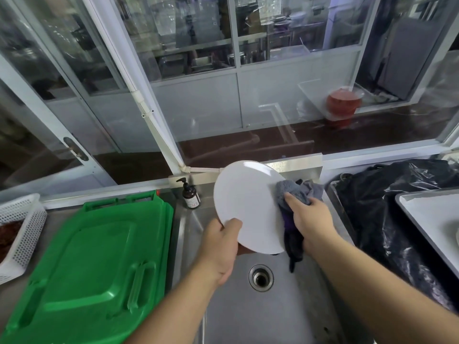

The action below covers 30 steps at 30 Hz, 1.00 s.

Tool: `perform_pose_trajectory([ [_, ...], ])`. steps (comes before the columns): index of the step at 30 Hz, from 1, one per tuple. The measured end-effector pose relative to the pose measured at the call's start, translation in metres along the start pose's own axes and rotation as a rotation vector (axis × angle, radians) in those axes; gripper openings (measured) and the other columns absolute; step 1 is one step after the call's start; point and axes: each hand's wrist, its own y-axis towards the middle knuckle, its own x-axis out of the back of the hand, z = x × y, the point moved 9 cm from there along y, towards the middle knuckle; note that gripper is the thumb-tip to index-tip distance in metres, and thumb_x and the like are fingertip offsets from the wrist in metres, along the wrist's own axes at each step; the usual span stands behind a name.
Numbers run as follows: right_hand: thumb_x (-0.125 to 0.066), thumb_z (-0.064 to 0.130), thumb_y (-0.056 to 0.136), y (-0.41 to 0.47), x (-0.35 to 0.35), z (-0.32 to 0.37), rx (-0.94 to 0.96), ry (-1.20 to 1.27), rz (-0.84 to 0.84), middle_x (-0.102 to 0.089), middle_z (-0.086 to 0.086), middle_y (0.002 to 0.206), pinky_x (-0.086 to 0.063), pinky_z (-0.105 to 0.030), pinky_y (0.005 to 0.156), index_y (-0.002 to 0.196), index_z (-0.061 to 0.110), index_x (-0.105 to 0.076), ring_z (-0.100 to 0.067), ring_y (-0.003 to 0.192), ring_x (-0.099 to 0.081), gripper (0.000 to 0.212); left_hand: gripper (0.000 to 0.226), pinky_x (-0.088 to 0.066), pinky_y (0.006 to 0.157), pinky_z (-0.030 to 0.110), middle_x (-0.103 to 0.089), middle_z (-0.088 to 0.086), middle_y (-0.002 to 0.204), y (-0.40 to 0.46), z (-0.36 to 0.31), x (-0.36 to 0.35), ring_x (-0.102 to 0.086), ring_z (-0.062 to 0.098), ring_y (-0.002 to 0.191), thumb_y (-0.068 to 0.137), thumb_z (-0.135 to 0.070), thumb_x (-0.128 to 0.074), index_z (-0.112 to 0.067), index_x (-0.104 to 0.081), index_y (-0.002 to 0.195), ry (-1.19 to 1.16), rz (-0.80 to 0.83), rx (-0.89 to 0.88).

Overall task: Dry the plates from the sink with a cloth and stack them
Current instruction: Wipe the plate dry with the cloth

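A round white plate is held tilted above the steel sink. My left hand grips its lower left rim, thumb on the face. My right hand holds a grey and purple cloth against the plate's right edge, thumb pressing on the cloth. A dark end of the cloth hangs down below the plate. The sink basin below shows only its drain.
Stacked green plastic boards lie on the counter to the left, with a white perforated basket beyond them. A brown pump bottle stands at the sink's back corner. Black plastic bags and a grey tray fill the right side.
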Motion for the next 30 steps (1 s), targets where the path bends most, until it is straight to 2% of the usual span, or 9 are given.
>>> perform_pose_trajectory([
  [2,-0.079,0.036,0.085,-0.008,0.001,-0.022,-0.112,0.101,-0.070,-0.078,-0.006,0.093,-0.064,-0.048,0.087,0.084,0.019,-0.071,-0.032,0.091,-0.076,0.019,0.040,-0.065,0.074,0.054,-0.077,0.009,0.114,-0.004,0.009,-0.012,-0.073,0.030,0.104,0.078,-0.016,-0.056,-0.016,-0.072,0.115,-0.021,-0.005,-0.037],
  [4,-0.080,0.035,0.087,-0.014,0.000,-0.034,-0.178,0.178,-0.082,-0.078,-0.009,0.095,-0.064,-0.053,0.089,0.087,0.019,-0.071,-0.034,0.091,-0.076,0.018,0.041,-0.064,0.069,0.046,-0.078,0.005,0.112,-0.008,0.017,-0.020,-0.076,0.024,0.098,0.079,-0.013,-0.053,-0.025,-0.075,0.112,-0.033,0.030,-0.055],
  [6,-0.080,0.029,0.091,-0.014,0.001,-0.037,-0.202,0.214,-0.062,-0.079,-0.012,0.095,-0.064,-0.052,0.087,0.090,0.017,-0.073,-0.036,0.089,-0.077,0.014,0.042,-0.064,0.069,0.047,-0.078,0.005,0.113,-0.009,0.021,-0.020,-0.076,0.025,0.099,0.078,-0.011,-0.056,-0.023,-0.073,0.115,-0.049,0.048,-0.028],
  [12,-0.079,0.017,0.094,-0.006,0.008,0.000,-0.021,0.061,0.116,-0.080,0.002,0.074,-0.064,-0.029,0.060,0.095,0.012,-0.077,-0.017,0.066,-0.077,0.005,0.027,-0.063,0.068,0.043,-0.079,0.015,0.106,-0.003,0.002,0.007,-0.075,0.028,0.089,0.074,-0.025,-0.067,-0.022,-0.082,0.096,-0.062,0.094,0.070],
  [17,-0.083,0.026,0.090,0.002,0.004,0.045,0.123,-0.163,0.262,-0.082,-0.001,0.089,-0.065,-0.041,0.083,0.091,0.019,-0.081,-0.027,0.089,-0.079,0.007,0.030,-0.063,0.065,0.043,-0.076,0.023,0.113,-0.004,-0.014,0.015,-0.072,0.036,0.095,0.082,-0.015,-0.065,-0.009,-0.075,0.109,-0.066,0.177,0.126],
  [20,-0.083,0.031,0.089,0.005,0.001,0.053,0.146,-0.204,0.218,-0.082,0.002,0.084,-0.065,-0.039,0.080,0.091,0.019,-0.081,-0.023,0.083,-0.079,0.012,0.020,-0.064,0.065,0.044,-0.078,0.019,0.105,-0.004,-0.019,0.012,-0.075,0.030,0.088,0.099,0.000,-0.056,-0.008,-0.070,0.111,-0.088,0.148,0.090],
  [24,-0.083,0.034,0.088,0.008,0.001,0.038,0.100,-0.148,0.084,-0.079,0.002,0.082,-0.063,-0.040,0.083,0.088,0.021,-0.075,-0.022,0.085,-0.076,0.015,0.025,-0.063,0.061,0.041,-0.078,0.016,0.101,-0.003,-0.015,0.008,-0.074,0.028,0.086,0.101,0.003,-0.052,-0.011,-0.072,0.105,-0.145,0.073,0.036],
  [27,-0.081,0.035,0.089,0.002,0.001,0.010,-0.029,-0.016,-0.005,-0.076,-0.004,0.093,-0.062,-0.043,0.087,0.088,0.020,-0.071,-0.029,0.092,-0.074,0.018,0.029,-0.064,0.062,0.040,-0.080,0.004,0.097,-0.005,-0.010,-0.006,-0.076,0.020,0.084,0.095,0.001,-0.060,-0.021,-0.080,0.092,-0.190,0.049,-0.047],
  [30,-0.081,0.035,0.087,-0.011,-0.001,-0.022,-0.178,0.110,-0.062,-0.076,-0.009,0.099,-0.062,-0.054,0.093,0.087,0.019,-0.068,-0.034,0.092,-0.074,0.021,0.034,-0.062,0.066,0.039,-0.079,0.003,0.107,-0.010,0.000,-0.017,-0.076,0.019,0.091,0.078,-0.010,-0.061,-0.031,-0.079,0.096,-0.227,0.028,-0.083],
])
